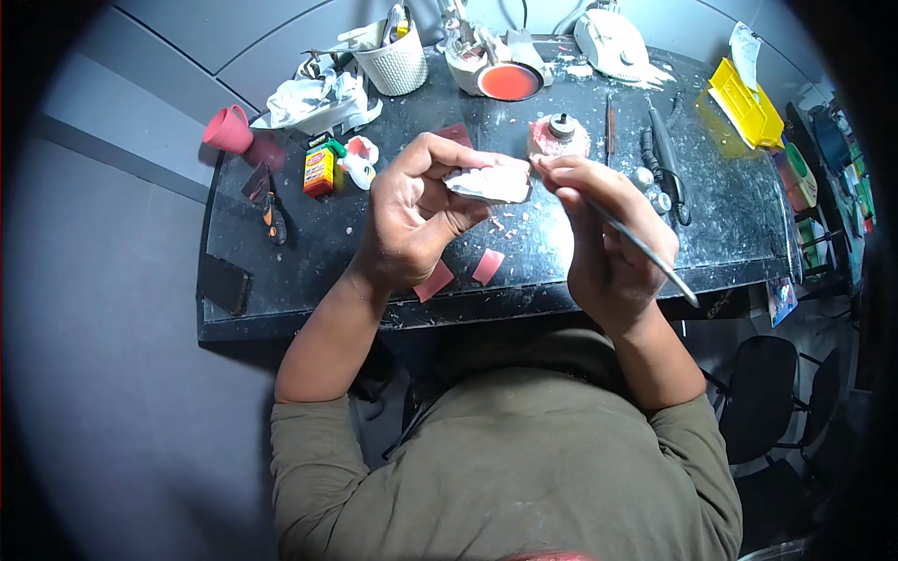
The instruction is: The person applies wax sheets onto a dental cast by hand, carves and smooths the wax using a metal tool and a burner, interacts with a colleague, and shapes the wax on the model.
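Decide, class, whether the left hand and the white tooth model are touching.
Touching. The head view shows the left hand holding the white tooth model, with the thumb against its lower edge.

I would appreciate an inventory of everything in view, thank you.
Cast: one, white, left grip
Thin tool: one, grey, right grip
Flat pieces: several, pink, middle
Table: one, black, centre
Cup: one, pink, rear left
Tray: one, white, rear left
Basket: one, white, rear left
Box: one, yellow-red, left
Unclear item: one, white-green, left
Scraper: one, black-orange, left
Slab: one, black, front left
Dish: one, red inside, rear middle
Metal-topped jar: one, pinkish, rear middle
Stick: one, brown, rear right
Handpiece: one, black, right
Rounded device: one, white, rear right
Bin: one, yellow, rear right
Chairs: several, black, lower right
Small clutter: uncountable, mixed colours, far right
Shirt: one, olive, front
Left grip, right grip: one each, bare, centre
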Available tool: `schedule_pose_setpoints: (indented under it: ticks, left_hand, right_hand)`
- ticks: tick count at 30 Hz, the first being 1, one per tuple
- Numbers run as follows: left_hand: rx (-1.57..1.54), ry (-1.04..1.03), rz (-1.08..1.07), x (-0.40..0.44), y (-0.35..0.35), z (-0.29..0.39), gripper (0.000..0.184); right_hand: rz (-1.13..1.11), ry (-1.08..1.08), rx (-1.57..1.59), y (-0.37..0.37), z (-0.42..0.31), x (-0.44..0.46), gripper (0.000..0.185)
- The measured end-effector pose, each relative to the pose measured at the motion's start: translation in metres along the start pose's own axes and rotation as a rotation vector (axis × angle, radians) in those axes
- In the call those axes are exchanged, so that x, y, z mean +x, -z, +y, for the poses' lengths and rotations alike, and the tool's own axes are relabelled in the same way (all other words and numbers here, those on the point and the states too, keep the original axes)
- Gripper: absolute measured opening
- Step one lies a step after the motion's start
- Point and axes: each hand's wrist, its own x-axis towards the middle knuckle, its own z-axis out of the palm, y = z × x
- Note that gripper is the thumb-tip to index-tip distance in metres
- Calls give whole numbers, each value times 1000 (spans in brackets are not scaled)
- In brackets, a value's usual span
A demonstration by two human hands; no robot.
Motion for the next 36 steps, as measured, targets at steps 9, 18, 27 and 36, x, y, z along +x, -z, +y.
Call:
schedule_pose_setpoints:
  ticks: [9,18,27,36]
  left_hand:
    - [-84,-72,-8,0,0,-2,33]
    - [-3,-59,28,-1,-3,1,37]
    - [-258,111,-52,4,2,-7,52]
    - [-405,337,-27,-1,2,-7,61]
  right_hand:
    - [-47,121,0,5,-4,8,19]
    - [-59,142,-48,3,-7,7,21]
    - [-48,-103,235,1,-7,-3,15]
    - [-80,-263,435,-2,-7,-20,14]
